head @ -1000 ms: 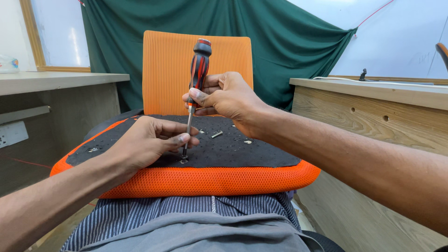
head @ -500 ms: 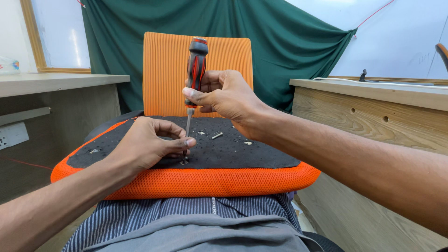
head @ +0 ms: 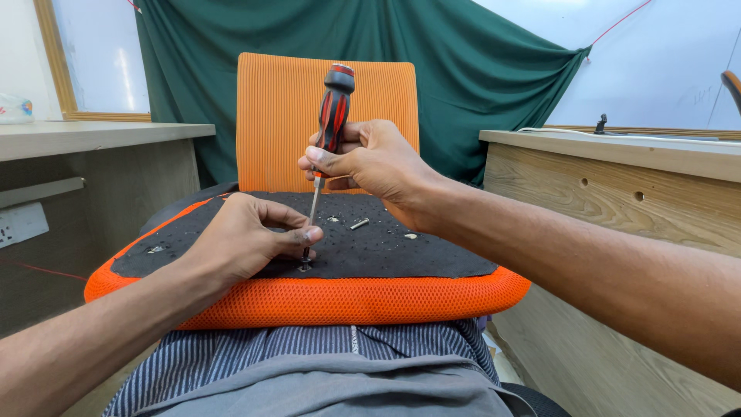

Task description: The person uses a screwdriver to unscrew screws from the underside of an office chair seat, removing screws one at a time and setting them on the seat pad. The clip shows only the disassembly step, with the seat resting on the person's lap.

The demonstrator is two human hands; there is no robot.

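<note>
A red-and-black screwdriver [head: 333, 108] stands nearly upright over an upturned orange seat cushion [head: 324, 297], its tip meeting a small screw [head: 306, 265] set in the cushion's black underside panel [head: 386, 247] near the front edge. The right hand [head: 370, 162] is clenched around the lower part of the handle, thumb pressed against it, with the forearm running off toward four o'clock. The left hand [head: 239, 239], at about seven o'clock from the handle, rests on the panel, its thumb and forefinger pinched close around the shaft just above the screw. At two o'clock from the screw, a loose bolt [head: 360, 224] and small bits of debris lie on the panel. The cushion sits across the person's lap, over striped cloth [head: 309, 347]. Behind it, at twelve o'clock, stands an orange mesh chair back [head: 278, 123] before a dark green curtain [head: 463, 69]. Wooden desks [head: 617, 201] flank the scene at three and nine o'clock.
</note>
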